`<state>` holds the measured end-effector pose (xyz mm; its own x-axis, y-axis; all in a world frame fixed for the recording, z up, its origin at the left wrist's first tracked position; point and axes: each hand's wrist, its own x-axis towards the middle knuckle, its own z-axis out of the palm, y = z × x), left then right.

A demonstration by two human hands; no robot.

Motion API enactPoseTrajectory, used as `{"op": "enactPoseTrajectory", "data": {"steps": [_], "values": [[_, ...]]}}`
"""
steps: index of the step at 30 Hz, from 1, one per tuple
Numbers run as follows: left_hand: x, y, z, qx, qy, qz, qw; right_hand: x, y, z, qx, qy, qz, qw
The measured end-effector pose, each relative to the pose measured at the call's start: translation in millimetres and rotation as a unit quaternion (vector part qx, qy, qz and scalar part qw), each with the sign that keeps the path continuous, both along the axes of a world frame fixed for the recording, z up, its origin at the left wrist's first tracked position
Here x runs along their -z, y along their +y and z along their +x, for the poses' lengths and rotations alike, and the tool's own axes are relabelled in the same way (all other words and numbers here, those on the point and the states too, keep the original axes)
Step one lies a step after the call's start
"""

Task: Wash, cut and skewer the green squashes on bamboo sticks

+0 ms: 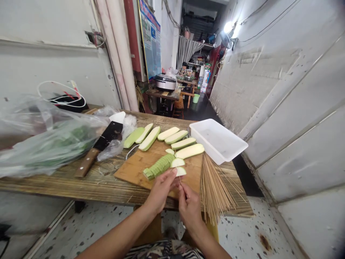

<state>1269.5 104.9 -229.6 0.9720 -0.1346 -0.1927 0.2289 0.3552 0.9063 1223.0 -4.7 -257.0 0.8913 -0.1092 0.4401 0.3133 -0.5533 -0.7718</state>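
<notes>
My left hand (161, 190) pinches a pale half-moon zucchini slice (181, 171) over the front of a wooden cutting board (132, 171). Below that slice, the closed fingers of my right hand (191, 204) hold a thin wooden skewer (180, 178). Another half-moon slice (178, 162) is just beyond, in line with the skewer; whether it is fully threaded I cannot tell. Left of the slices lies a row of cut zucchini (159, 166), green skin up. Several zucchini halves (190, 151) lie along the back of the board.
Loose skewers (215, 190) fan out at the right, beside a white plastic tray (219, 142) at the table edge. On the left are a cleaver (109, 136) and a plastic bag of greens (61, 138). Farther back stand an electric cooker (165, 83) and a seated person (184, 68).
</notes>
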Motion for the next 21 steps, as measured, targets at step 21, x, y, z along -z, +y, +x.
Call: {"op": "enactPoseTrajectory", "data": {"steps": [21], "values": [[45.8, 95.3, 19.3, -0.102, -0.241, 0.590, 0.764, 9.1, -12.9, -8.4, -0.021, 0.050, -0.001, 0.999]]}}
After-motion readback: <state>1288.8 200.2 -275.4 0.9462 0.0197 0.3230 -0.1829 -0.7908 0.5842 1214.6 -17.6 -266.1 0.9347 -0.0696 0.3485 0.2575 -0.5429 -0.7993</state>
